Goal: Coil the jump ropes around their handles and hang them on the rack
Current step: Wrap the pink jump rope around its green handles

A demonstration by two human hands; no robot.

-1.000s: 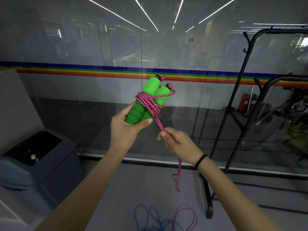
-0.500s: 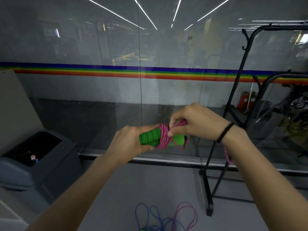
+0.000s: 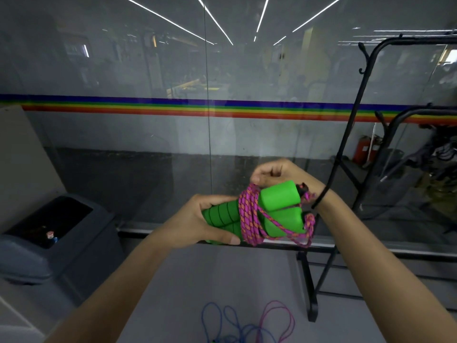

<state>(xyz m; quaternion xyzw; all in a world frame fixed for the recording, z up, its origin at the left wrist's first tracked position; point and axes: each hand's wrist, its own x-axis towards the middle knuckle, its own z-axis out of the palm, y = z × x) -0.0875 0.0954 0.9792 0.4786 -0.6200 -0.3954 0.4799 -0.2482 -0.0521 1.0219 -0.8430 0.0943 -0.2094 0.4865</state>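
1. At the far left a grey bin [image 3: 74, 256] stands on the floor [image 3: 197, 280] against the glass wall [image 3: 148, 144], its dark opening facing up.
2. My left hand [image 3: 195, 225] grasps the ribbed ends of the two green handles [image 3: 278, 206], with the thumb along the underside. The handles lie side by side, nearly level, in the air in front of me, capped ends pointing right.
3. The pink rope [image 3: 247, 219] is wound in several turns round the middle of the handles, just right of my left fingers. A slack loop hangs past the lower handle's end.
4. Below, toward the floor's near edge, loose ropes [image 3: 247, 325] in blue and pink lie in loops.
5. My right hand [image 3: 282, 174] sits behind and above the handles, fingers curled and tips pinching the pink rope at the top of the coil. A black wristband [image 3: 321, 200] circles that wrist.
6. At the right the black rack [image 3: 346, 169] stands by the glass, apart from the bundle.
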